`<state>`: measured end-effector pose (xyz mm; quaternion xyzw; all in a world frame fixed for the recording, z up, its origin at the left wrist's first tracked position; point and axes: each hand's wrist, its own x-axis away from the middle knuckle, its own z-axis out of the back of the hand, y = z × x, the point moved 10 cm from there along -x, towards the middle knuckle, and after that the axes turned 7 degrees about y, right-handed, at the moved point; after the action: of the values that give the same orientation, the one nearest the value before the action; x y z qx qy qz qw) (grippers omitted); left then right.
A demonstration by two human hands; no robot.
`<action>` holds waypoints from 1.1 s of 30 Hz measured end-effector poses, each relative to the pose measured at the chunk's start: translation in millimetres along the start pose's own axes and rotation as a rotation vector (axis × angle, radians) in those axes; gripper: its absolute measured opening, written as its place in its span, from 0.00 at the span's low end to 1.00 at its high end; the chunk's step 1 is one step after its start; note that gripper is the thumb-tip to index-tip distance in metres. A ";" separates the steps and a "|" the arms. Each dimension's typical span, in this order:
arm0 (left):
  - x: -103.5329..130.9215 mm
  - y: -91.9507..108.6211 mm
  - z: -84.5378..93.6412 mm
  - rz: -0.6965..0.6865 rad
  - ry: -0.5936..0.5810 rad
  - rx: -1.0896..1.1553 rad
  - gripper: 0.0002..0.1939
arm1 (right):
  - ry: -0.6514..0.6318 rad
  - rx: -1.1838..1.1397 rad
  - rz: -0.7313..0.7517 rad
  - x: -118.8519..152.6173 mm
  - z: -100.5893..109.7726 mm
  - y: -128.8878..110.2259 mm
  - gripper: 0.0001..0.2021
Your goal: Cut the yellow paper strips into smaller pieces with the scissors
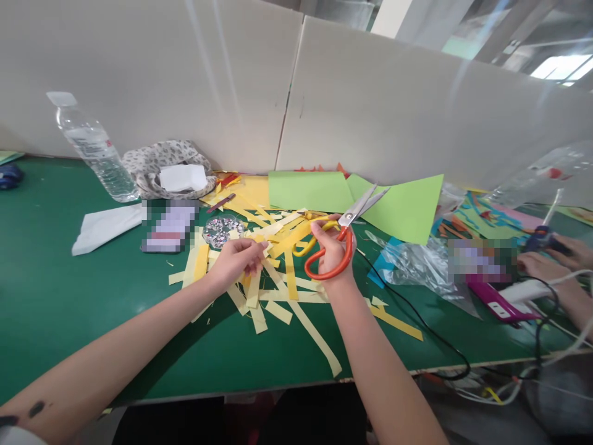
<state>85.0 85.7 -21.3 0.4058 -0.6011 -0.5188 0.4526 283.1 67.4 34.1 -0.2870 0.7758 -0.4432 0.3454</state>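
My left hand is closed in a pinch above a heap of paper strips; what its fingertips hold is too small to name. In my right hand are scissors with orange-red handles, their slightly parted blades pointing up and away to the right. A yellow strip runs beside the right fingers, partly behind the scissors, and I cannot tell whether they grip it. Pale and deeper yellow strips lie crossed under and between both hands. A round clear dish of small beads sits just behind my left hand.
Green sheets lean at the back divider. To the left are a water bottle, a patterned cloth bag, a white tissue and a phone. Rightward lie plastic film, a black cable, a magenta power strip and another person's hands.
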 end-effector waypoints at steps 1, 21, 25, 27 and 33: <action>1.6 -0.5 -3.4 0.025 -0.032 0.003 0.17 | -0.014 -0.001 0.025 1.3 -2.1 -3.4 0.16; 1.5 -6.8 -15.2 0.171 -0.117 0.314 0.10 | -0.492 0.147 0.026 44.6 -57.5 -13.1 0.13; -0.4 3.6 -7.5 0.070 -0.039 0.320 0.11 | -0.288 0.158 0.019 29.0 -39.7 -9.0 0.13; -1.0 6.3 -5.3 0.032 -0.022 0.300 0.11 | -0.254 0.224 0.010 26.2 -36.2 -4.5 0.14; 1.5 -1.2 -18.0 -0.002 -0.148 0.108 0.10 | -0.387 0.313 -0.016 35.6 -48.9 4.2 0.16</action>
<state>102.0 79.5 -21.3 0.3907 -0.6595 -0.5146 0.3841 222.7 66.4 38.4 -0.3155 0.6150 -0.4975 0.5242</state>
